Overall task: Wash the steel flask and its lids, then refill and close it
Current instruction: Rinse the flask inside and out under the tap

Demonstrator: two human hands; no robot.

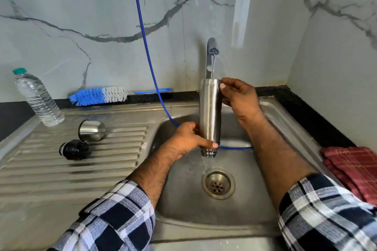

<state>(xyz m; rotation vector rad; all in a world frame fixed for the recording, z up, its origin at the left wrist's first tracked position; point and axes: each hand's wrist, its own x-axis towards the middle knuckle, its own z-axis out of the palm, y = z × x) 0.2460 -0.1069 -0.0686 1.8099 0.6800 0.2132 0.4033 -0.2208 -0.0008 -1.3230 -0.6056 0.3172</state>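
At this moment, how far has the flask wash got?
Done: both lids are off; the steel cup and black stopper lie on the drainboard. In hand: both hands hold the flask inverted under the running tap, mouth down. Left: lids, refilling, closing.

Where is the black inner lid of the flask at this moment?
The black inner lid lies on the ribbed draining board, left of the sink basin, just in front of the steel cup lid.

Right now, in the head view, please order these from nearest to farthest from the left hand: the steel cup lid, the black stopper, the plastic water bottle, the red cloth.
From the left hand:
1. Steel cup lid, on the drainboard to its left.
2. Black stopper, farther left on the drainboard.
3. Plastic water bottle and red cloth, far left and far right: too close to call.
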